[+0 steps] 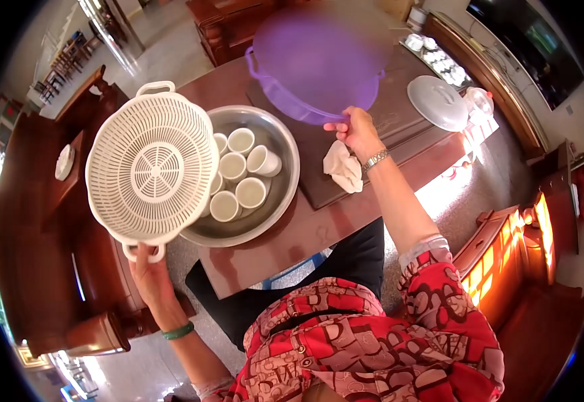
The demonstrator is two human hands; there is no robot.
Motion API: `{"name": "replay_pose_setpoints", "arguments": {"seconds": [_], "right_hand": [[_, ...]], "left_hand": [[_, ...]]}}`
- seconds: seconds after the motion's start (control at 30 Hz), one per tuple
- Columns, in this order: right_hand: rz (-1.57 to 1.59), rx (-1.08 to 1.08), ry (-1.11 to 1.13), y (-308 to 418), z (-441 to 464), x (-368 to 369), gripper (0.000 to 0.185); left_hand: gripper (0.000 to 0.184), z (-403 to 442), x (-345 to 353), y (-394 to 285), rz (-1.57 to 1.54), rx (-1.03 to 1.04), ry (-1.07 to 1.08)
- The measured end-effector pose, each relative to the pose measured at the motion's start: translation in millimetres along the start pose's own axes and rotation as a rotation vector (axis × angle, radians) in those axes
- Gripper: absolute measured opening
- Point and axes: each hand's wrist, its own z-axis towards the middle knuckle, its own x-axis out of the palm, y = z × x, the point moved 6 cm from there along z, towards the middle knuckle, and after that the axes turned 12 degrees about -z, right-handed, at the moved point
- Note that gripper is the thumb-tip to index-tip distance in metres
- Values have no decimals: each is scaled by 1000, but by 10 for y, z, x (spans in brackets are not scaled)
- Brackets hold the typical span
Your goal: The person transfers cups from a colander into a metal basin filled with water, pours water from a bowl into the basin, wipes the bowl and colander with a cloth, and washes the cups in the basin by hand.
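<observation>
My left hand [151, 276] is closed on the lower handle of a white plastic colander [154, 167]. The colander is tilted up, its slotted base facing me, and overlaps the left side of a metal basin [285, 181]. Several white cups [232, 166] sit in that basin; a few are partly hidden behind the colander. My right hand [359, 132] grips the near edge of a purple plastic basket [292, 100], whose upper part is blurred. Just below this hand, a crumpled white cloth [343, 167] lies on the table.
The dark red table [238, 264] carries a grey domed lid [437, 103] at right and a tray of white cups [439, 60] at the far right. Wooden seats stand left [97, 335] and right [493, 248]. A small white dish [65, 163] rests on a surface at left.
</observation>
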Motion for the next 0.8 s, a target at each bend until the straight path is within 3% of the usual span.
{"name": "replay_pose_setpoints", "arguments": {"seconds": [0.27,0.5,0.6,0.63,0.8], "right_hand": [[1,58,-394,-50,539,-1031,19],[-106,129,-345,-77,705,-1467,24],[-214,113,-362,21,672,-1528,47],[-213,115,-362,11,646,-1509,47],[-325,-59,-527,-193,472,-1492,47]], "left_hand": [[31,-77,136,70,-51,-74,35],[29,-56,14,151,-44,-124,40],[34,-69,58,166,-47,-143,65],[34,-62,34,175,-45,-143,64],[41,-16,-57,298,-130,-173,45]]}}
